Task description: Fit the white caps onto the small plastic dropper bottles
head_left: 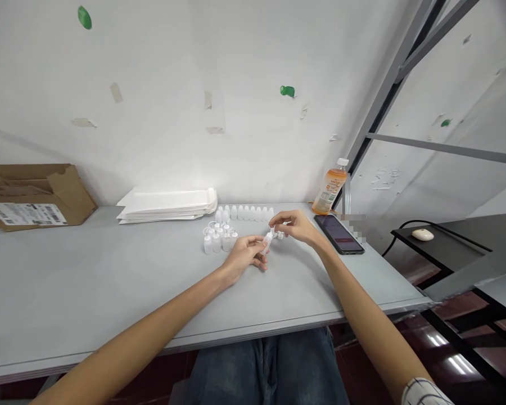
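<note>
Pinching a small clear dropper bottle [267, 243] between left hand [242, 260] and right hand [293, 228], held up off the grey table [109, 270], spare white bottles [244, 212] lined up close by for easy reach.

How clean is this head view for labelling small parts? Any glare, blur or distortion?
Head view: the white plastic dropper bottles wash out in bright light against the pale grey table; the wide lens bows the table edge; a pixelated patch sits beside the phone.

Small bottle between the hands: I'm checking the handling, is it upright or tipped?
Tipped: the bottle slants, its top toward the right hand, its base by the left hand.
</note>
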Motion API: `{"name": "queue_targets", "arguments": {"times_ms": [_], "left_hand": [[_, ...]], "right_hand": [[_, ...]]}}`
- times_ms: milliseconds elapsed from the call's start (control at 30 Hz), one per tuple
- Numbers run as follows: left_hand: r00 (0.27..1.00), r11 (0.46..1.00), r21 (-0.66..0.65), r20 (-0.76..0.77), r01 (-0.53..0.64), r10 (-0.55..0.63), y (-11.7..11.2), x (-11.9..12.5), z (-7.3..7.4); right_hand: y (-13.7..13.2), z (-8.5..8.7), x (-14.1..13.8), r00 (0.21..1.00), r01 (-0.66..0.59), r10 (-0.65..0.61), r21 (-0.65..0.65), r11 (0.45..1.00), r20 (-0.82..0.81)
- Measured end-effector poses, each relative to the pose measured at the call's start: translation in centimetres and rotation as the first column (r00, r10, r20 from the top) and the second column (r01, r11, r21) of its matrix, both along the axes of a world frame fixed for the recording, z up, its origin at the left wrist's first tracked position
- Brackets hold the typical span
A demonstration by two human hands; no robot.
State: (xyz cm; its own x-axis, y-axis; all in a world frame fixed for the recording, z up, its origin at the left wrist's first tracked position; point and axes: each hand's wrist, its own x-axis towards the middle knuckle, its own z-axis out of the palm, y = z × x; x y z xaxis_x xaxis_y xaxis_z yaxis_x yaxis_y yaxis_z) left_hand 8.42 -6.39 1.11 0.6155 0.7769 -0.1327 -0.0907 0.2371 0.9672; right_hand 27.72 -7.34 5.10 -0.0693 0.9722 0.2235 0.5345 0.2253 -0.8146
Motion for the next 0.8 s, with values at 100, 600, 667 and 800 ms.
{"name": "queue_targets", "arguments": {"times_ms": [100,600,667,800], "left_hand": [[1.000,1.000,0.021,-0.004,-0.012,0.013,-0.1,0.0,-0.1],[0.999,0.995,0.096,-0.023,-0.023,0.026,-0.3,0.1,-0.2],[1.000,0.995,0.102,-0.018,0.000,0.002,-0.3,0.0,-0.2],[0.999,0.995,0.091,-0.026,0.049,-0.047,-0.3,-0.1,0.0]], "right_hand": [[-0.2,0.2,-0.3,0.999,-0.055,0.054,-0.045,0.997,-0.005],[0.0,-0.8,-0.8,0.985,-0.159,0.167,-0.178,0.971,0.030],[0.0,-0.8,-0.9,0.986,-0.158,0.164,-0.170,0.973,0.027],[0.1,-1.0,-0.9,0.983,-0.177,0.183,-0.185,0.967,0.014]]}}
